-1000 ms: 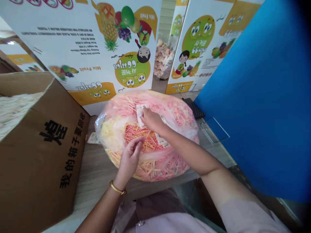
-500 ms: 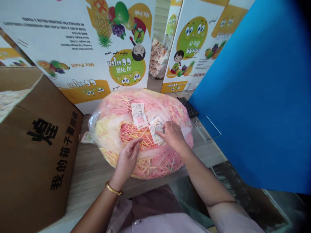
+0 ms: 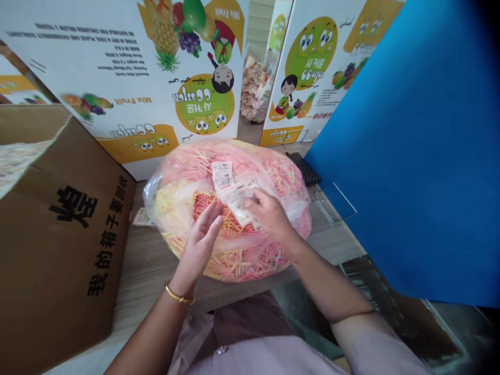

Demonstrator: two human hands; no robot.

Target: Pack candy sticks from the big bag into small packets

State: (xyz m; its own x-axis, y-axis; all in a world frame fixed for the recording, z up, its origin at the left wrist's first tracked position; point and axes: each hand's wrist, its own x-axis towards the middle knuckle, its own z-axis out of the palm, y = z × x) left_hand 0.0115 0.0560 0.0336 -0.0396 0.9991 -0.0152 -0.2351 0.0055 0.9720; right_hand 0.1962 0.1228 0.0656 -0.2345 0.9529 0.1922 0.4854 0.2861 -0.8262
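A large clear plastic bag (image 3: 178, 213) full of thin pink and yellow candy sticks (image 3: 229, 226) lies on the table, its mouth open at the centre. Over that opening, my right hand (image 3: 270, 213) pinches a small printed packet (image 3: 236, 199) by its right side. A second printed packet (image 3: 222, 173) rests on the bag just behind, partly covered by the held one. To the left of the opening, my left hand (image 3: 200, 238) is held above the bag with fingers stretched and thumb apart, holding nothing.
An open brown carton (image 3: 78, 260) stands on the left, with another packet (image 3: 142, 217) beside it on the table (image 3: 144, 271). Printed white cartons (image 3: 128, 99) line the back. A blue panel (image 3: 410, 156), a wire loop (image 3: 336, 202) and a dark dotted object (image 3: 305, 170) are on the right.
My right hand has closed on a packet and lifted it slightly, shifting it left over the other packet. My left hand's fingers have opened out from a loose pinch.
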